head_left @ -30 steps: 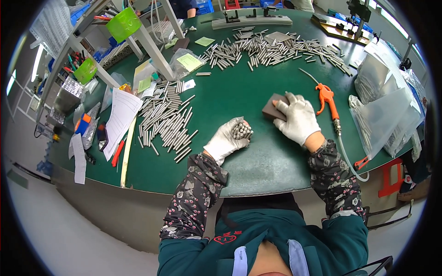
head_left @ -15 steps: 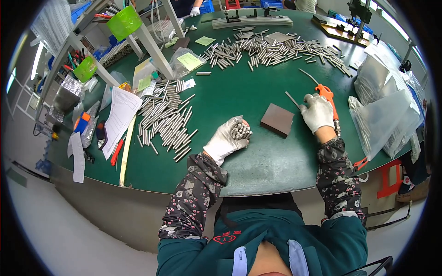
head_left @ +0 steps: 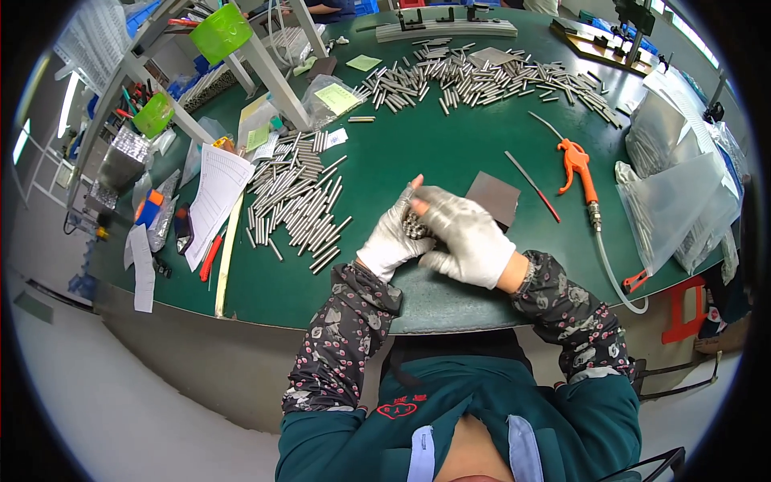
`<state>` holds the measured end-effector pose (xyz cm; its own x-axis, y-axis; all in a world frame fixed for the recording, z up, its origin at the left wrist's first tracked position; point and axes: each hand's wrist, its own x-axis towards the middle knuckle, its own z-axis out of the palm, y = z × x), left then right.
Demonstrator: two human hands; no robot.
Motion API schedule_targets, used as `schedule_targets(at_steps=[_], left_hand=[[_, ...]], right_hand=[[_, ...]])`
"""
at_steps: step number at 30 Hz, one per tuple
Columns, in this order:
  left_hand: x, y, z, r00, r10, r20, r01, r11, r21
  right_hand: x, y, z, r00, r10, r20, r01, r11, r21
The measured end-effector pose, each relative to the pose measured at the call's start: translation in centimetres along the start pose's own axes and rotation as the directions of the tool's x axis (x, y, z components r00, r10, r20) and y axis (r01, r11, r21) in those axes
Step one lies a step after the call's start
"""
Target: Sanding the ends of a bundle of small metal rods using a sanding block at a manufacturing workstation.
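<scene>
My left hand (head_left: 389,243), in a white glove with bare fingertips, is closed around a bundle of short metal rods (head_left: 415,226), their round ends facing up. Over that bundle lies my right hand (head_left: 468,243), gloved too, with its fingers stretched across the rod ends and slightly blurred. It hides part of the bundle. Just beyond the right hand sits a dark brown block (head_left: 495,198), partly covered by it. A slim file with a red handle (head_left: 533,187) rests to the block's right. Farther right lies an orange air blow gun (head_left: 575,165) on its hose.
Loose rods form a pile (head_left: 299,201) on the left and a wider pile (head_left: 490,76) at the back of the green table (head_left: 434,145). Plastic bags (head_left: 671,193) crowd the right edge. Papers (head_left: 217,197) and a shelf post (head_left: 277,76) stand at left.
My right hand has left the file and air gun and come left over the rod bundle. The file and air gun now lie uncovered. My left hand keeps its hold.
</scene>
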<state>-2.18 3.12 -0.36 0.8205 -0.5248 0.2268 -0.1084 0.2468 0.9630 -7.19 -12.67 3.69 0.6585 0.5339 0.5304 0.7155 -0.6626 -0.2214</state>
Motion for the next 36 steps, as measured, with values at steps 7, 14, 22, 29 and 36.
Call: schedule_targets(at_steps=[7,14,22,29,36], left_hand=[[-0.2,-1.4,-1.2,0.998,0.041,0.037,-0.049,0.961,0.271],[-0.1,-1.3,-1.1,0.999,-0.023,0.022,0.017,0.974,0.225],[-0.8,-1.2,-1.7,0.998,-0.023,0.059,0.013,0.988,0.157],[-0.8,-1.3,-2.0,0.998,0.023,0.05,-0.035,0.968,0.248],[-0.7,-1.4,-2.0,0.998,0.008,0.061,-0.015,0.993,0.116]], right_hand=[[-0.9,0.5,1.7,0.916,0.401,-0.017,-0.383,0.886,0.26],[-0.4,1.1,2.7,0.864,0.499,0.07,-0.46,0.726,0.512],[-0.5,1.1,2.8,0.872,0.475,0.119,-0.461,0.714,0.527],[-0.1,0.8,2.7,0.858,0.491,0.149,-0.484,0.68,0.551],[0.1,0.8,2.8,0.846,0.507,0.163,-0.506,0.671,0.542]])
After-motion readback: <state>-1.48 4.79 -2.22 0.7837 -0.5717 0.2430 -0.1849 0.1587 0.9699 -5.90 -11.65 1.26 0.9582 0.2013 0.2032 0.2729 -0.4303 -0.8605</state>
